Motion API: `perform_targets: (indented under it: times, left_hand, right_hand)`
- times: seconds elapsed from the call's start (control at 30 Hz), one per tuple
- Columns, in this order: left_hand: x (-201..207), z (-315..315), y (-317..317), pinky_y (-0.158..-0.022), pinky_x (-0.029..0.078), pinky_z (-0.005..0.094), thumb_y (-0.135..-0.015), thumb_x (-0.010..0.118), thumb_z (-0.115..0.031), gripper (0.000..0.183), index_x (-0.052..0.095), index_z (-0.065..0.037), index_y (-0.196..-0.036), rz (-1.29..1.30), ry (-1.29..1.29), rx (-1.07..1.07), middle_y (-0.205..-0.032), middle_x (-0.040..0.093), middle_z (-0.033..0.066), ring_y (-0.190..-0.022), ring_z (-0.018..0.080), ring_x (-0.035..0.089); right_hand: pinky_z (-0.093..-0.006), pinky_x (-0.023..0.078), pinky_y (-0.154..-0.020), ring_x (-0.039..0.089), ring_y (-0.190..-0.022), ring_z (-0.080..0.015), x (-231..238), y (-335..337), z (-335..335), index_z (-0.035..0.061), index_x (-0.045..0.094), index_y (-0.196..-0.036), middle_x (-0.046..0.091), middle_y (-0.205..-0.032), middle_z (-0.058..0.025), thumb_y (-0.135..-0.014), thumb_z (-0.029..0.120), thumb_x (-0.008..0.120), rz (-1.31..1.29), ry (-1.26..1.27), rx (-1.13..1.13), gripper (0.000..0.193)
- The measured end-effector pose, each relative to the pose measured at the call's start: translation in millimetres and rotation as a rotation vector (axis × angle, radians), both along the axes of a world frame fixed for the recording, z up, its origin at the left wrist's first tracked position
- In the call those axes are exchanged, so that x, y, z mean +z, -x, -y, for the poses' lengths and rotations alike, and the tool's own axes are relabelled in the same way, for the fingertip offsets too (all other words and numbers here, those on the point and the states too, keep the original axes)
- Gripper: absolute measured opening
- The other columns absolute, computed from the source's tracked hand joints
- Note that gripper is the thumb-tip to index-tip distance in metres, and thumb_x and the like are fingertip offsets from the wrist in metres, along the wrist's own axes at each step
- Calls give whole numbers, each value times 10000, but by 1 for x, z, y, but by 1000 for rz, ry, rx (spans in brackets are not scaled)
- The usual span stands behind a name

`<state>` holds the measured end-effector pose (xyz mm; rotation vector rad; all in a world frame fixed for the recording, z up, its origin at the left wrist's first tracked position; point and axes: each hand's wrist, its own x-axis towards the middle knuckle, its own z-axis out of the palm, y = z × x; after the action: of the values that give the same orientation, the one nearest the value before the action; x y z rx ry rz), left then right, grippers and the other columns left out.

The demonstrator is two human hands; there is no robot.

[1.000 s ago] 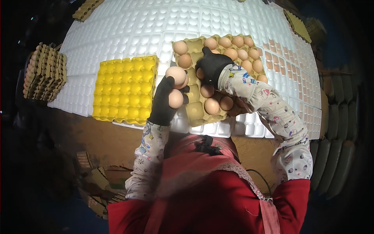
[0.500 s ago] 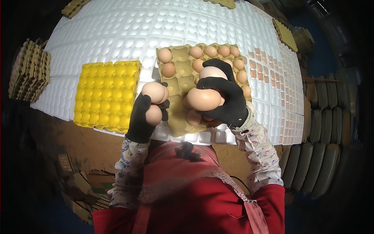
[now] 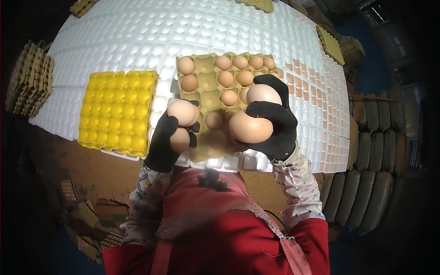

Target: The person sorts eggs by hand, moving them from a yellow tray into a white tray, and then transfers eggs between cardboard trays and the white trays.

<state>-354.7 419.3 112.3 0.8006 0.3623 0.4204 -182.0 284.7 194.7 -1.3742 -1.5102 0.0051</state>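
Observation:
My left hand (image 3: 160,149), in a black glove, is closed around three brown eggs (image 3: 181,112) at the near left corner of a pulp egg tray (image 3: 205,83). Over the tray's right side, my black-gloved right hand (image 3: 283,128) grips two large eggs (image 3: 251,128), one behind the other; whether its palm hides more I cannot tell. Brown eggs (image 3: 225,79) fill part of the tray, mostly in its middle and right columns. Two more eggs (image 3: 186,66) sit in the far left corner. The second column from the left shows bare cups.
White moulded trays (image 3: 137,50) cover the table, with eggs showing in those on the right (image 3: 300,87). Left of the pulp tray lies a stack of yellow egg trays (image 3: 118,112). More pulp trays (image 3: 30,80) are piled at the far left. Grey sacks (image 3: 366,183) line the right side.
My right hand has shifted a little right across the tray and closer to me, still gripping its eggs. More eggs in the tray's middle now show. The left hand keeps its eggs; the whole view has shifted slightly.

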Motion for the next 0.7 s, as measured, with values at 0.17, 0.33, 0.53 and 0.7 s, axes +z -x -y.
perform_targets:
  times: [0.17, 0.33, 0.53, 0.7]
  left_hand:
    - [-9, 4, 0, -576, 451, 264, -867, 503, -448, 629, 439, 46, -1253, 37, 55, -24, -887, 567, 110, -642, 164, 551]
    - [-8, 13, -7, -589, 458, 277, -866, 504, -445, 633, 435, 46, -1260, 63, 68, 17, -924, 568, 118, -662, 180, 555]
    - [-18, 19, 24, -595, 476, 294, -864, 517, -479, 630, 459, 21, -1243, -22, 128, 152, -925, 600, 136, -685, 201, 583]
    - [-26, 21, 33, -628, 473, 309, -879, 501, -475, 617, 462, 22, -1243, -108, 212, 113, -908, 607, 124, -704, 202, 572]
  right_hand:
    - [-405, 438, -873, 501, -1044, -283, -6, -2, -1, 93, 640, -972, 534, -1124, -108, -680, 153, 772, -20, 76, -44, 326]
    - [-421, 469, -764, 567, -880, -304, -29, -26, -23, 121, 650, -976, 570, -1005, -95, -682, 191, 698, 73, 351, -119, 306]
    - [-359, 488, -745, 571, -925, -271, -38, -34, -53, 99, 629, -1034, 517, -1018, -103, -701, 273, 731, 161, 844, -137, 389]
    - [-386, 510, -641, 614, -824, -282, -44, 2, -24, 126, 656, -814, 516, -1067, -120, -737, 176, 642, 464, 894, -112, 92]
